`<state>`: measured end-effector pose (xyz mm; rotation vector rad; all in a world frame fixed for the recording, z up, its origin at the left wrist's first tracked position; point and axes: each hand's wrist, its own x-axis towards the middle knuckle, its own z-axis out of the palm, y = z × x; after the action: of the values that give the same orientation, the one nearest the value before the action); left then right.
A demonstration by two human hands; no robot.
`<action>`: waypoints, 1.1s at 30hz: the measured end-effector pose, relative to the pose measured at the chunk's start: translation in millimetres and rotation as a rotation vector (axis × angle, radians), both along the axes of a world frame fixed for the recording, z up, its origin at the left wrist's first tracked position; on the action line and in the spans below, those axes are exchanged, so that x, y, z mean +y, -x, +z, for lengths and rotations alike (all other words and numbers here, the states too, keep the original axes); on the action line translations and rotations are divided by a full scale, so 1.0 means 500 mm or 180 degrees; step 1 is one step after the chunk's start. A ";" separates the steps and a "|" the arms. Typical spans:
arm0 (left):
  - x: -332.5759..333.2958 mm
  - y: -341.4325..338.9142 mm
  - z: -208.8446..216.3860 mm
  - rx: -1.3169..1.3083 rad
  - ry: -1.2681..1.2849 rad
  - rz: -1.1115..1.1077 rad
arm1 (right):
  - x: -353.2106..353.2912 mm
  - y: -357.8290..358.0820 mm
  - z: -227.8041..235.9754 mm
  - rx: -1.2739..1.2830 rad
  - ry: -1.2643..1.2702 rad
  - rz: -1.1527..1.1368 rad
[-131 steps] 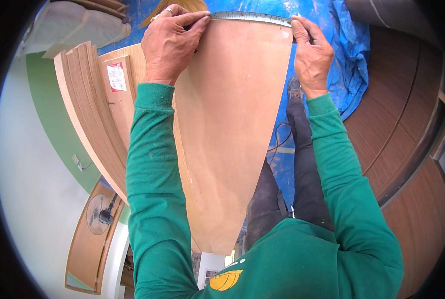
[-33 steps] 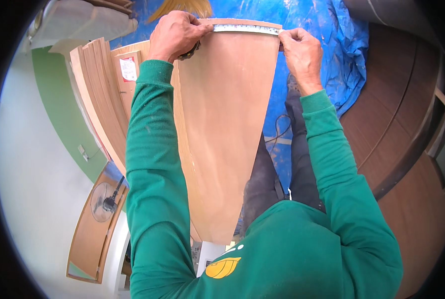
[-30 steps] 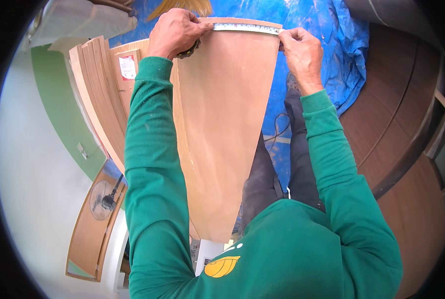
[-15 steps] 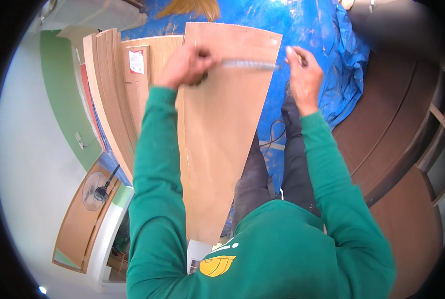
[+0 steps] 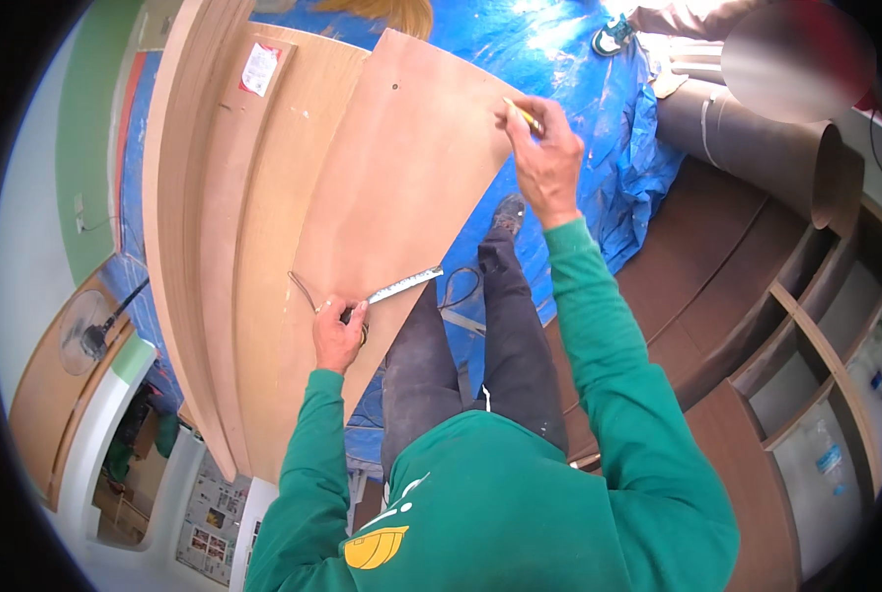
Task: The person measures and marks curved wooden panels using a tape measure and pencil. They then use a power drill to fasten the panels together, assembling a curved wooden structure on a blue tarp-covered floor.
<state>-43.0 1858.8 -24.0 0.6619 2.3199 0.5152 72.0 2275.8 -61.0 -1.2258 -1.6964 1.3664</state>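
Smooth, matt wood is shown by the pale board [image 5: 401,178]; thin metal is suggested by the tape measure blade [image 5: 406,284]; glossy, wrinkled plastic is suggested by the blue sheet [image 5: 613,148]; matt cloth is seen in the green sweatshirt [image 5: 510,493]; clear plastic in the bottle [image 5: 830,459].

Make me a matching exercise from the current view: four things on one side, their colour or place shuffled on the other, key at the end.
Things:
1. tape measure
2. slim yellow tool
3. plastic sheet
4. clear bottle

Places and colours:
A. held in the right hand
B. inside a compartment at the lower right of the view
C. held in the left hand, its strip out
D. blue, spread over the floor and crumpled in parts

Right pairs: 1-C, 2-A, 3-D, 4-B
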 end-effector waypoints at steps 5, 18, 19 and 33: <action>0.013 -0.047 -0.013 0.0447 -0.0167 0.0072 | 0.059 0.035 -0.041 -0.0381 -0.0609 0.0423; 0.006 -0.032 -0.012 0.0400 -0.0381 0.0007 | 0.061 0.059 -0.034 -0.0977 -0.0839 0.0584; 0.005 -0.032 -0.013 0.0394 -0.0378 0.0004 | 0.060 0.060 -0.033 -0.0977 -0.0841 0.0589; 0.003 -0.030 -0.007 0.0255 -0.0323 0.0227 | 0.011 0.048 0.059 -0.1760 -0.2318 0.0975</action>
<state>-27.8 1860.1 -27.4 0.6601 2.4121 0.6536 48.0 2281.2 -31.3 -0.9667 -2.5357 0.4398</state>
